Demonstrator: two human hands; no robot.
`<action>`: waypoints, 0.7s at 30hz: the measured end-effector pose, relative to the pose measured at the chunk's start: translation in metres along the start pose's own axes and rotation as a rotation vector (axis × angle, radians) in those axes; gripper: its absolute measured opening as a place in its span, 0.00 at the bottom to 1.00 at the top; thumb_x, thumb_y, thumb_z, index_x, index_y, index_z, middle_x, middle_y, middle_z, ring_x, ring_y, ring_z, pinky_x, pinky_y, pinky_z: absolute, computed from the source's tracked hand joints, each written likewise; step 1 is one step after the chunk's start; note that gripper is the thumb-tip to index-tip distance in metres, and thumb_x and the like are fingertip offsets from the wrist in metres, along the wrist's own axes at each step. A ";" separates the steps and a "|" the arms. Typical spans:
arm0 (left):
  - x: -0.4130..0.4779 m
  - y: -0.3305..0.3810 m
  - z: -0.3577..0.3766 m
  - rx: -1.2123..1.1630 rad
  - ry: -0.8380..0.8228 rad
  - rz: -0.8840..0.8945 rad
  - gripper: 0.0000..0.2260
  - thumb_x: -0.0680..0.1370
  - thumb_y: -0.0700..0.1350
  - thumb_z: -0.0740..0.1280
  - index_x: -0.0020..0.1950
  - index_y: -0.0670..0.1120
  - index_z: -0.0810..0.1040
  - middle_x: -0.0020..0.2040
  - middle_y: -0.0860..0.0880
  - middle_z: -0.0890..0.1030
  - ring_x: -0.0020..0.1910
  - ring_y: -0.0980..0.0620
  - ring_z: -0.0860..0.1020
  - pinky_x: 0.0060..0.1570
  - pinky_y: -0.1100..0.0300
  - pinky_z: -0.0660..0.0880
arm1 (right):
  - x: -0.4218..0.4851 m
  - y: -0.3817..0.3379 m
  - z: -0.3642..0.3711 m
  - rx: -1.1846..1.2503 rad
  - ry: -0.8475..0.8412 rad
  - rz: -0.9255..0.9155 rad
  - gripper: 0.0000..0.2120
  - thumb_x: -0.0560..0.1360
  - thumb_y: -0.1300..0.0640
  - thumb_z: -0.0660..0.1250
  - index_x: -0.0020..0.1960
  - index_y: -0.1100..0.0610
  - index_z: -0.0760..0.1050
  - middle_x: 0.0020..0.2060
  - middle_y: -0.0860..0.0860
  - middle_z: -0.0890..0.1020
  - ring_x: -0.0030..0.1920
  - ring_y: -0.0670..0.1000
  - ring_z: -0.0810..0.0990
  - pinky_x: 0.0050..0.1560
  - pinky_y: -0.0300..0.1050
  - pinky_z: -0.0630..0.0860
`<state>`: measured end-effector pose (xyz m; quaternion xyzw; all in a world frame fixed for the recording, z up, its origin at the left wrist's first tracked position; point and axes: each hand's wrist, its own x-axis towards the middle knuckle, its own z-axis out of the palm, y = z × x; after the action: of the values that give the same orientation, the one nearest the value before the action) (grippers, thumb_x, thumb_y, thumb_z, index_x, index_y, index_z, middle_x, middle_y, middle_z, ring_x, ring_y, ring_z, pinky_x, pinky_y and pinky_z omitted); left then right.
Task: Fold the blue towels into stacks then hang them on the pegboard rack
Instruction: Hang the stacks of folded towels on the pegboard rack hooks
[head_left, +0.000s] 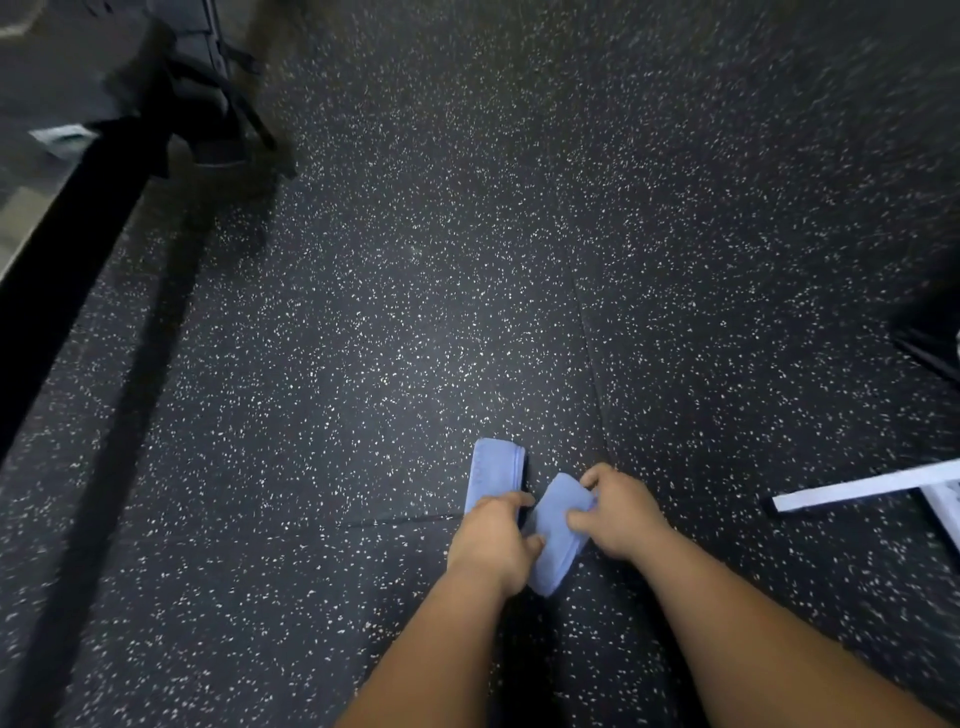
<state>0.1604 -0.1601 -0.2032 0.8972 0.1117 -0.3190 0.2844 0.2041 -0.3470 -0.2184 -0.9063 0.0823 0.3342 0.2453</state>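
Note:
Two folded light-blue towels are held low in the middle of the head view, above a speckled black floor. My left hand (493, 540) grips the left towel (493, 470), which sticks up past my fingers. My right hand (621, 514) pinches the top of the right towel (558, 540), a tilted folded strip whose lower end hangs between my wrists. My left thumb also touches this second towel. No pegboard rack is in sight.
Speckled rubber floor (415, 312) fills the view, with tile seams. A black metal beam (67, 249) and dark equipment (208, 104) stand at the left. A white frame piece (872, 486) lies at the right edge, below a dark object (930, 332).

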 end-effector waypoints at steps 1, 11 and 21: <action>-0.003 0.002 0.000 -0.028 0.002 0.004 0.23 0.79 0.53 0.73 0.74 0.60 0.75 0.66 0.53 0.81 0.63 0.50 0.81 0.67 0.55 0.76 | -0.004 0.002 -0.003 0.059 0.022 0.007 0.20 0.70 0.51 0.76 0.60 0.51 0.77 0.49 0.47 0.83 0.50 0.52 0.82 0.51 0.45 0.78; -0.047 0.057 -0.009 -0.206 0.058 0.224 0.23 0.77 0.51 0.76 0.71 0.57 0.78 0.59 0.58 0.82 0.57 0.55 0.81 0.63 0.58 0.77 | -0.064 -0.003 -0.056 0.568 0.189 -0.067 0.20 0.70 0.49 0.82 0.56 0.49 0.77 0.51 0.46 0.82 0.49 0.45 0.81 0.49 0.38 0.75; -0.106 0.122 -0.036 -0.406 0.168 0.370 0.13 0.75 0.52 0.77 0.59 0.56 0.82 0.48 0.58 0.86 0.47 0.59 0.84 0.56 0.53 0.82 | -0.160 0.019 -0.123 0.770 0.198 -0.250 0.22 0.75 0.58 0.80 0.67 0.54 0.79 0.57 0.51 0.87 0.57 0.48 0.87 0.64 0.51 0.82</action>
<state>0.1441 -0.2404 -0.0594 0.8502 0.0308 -0.1573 0.5014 0.1457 -0.4266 -0.0420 -0.7791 0.1141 0.1577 0.5959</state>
